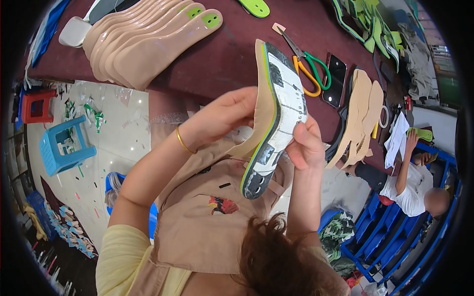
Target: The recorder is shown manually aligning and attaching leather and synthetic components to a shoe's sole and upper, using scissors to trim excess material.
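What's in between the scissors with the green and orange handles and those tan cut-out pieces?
A dark phone lies between the scissors and the tan pieces; the head view shows it.

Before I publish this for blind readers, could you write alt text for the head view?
The left hand and right hand hold a tan-topped insole, its black-and-white underside facing right. Beyond it, on a dark red table, lie overlapping tan insoles at left, and scissors and a phone at right; a co-worker is at far right.
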`<state>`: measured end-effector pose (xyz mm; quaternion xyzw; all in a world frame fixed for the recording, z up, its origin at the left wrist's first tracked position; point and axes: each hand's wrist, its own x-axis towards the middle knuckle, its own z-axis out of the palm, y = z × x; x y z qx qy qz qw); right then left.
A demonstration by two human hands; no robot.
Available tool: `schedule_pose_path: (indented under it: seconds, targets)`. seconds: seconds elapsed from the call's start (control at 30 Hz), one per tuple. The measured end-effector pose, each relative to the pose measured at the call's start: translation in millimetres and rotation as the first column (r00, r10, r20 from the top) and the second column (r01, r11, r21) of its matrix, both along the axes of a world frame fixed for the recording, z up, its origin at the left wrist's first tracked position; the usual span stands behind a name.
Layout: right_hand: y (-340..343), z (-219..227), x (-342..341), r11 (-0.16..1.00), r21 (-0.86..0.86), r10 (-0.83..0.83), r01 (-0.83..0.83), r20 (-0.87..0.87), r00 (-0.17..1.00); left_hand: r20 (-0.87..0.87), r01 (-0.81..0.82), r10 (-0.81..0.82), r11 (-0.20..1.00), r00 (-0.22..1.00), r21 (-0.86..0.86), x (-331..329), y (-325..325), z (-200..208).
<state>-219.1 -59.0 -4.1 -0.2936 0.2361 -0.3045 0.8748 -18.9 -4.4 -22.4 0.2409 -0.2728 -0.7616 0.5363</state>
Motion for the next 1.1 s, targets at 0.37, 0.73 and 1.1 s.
schedule_pose_path:
  seconds: [0.37,0.73,1.1]
  targets:
    - [2,-9,0,0.976,0.145,0.140,-0.165,0.169,0.976,0.297,0.021,0.035,0.983,0.954,-0.185,-13,7,7]
    - [1,2,-3,0.960,0.166,0.218,-0.227,0.072,0.973,0.499,-0.006,0.232,0.911,0.835,-0.412,-9,15,29]
    - [6,-6,6,0.974,0.172,0.132,-0.151,0.115,0.985,0.313,0.038,0.030,0.977,0.949,-0.208,-10,15,18]
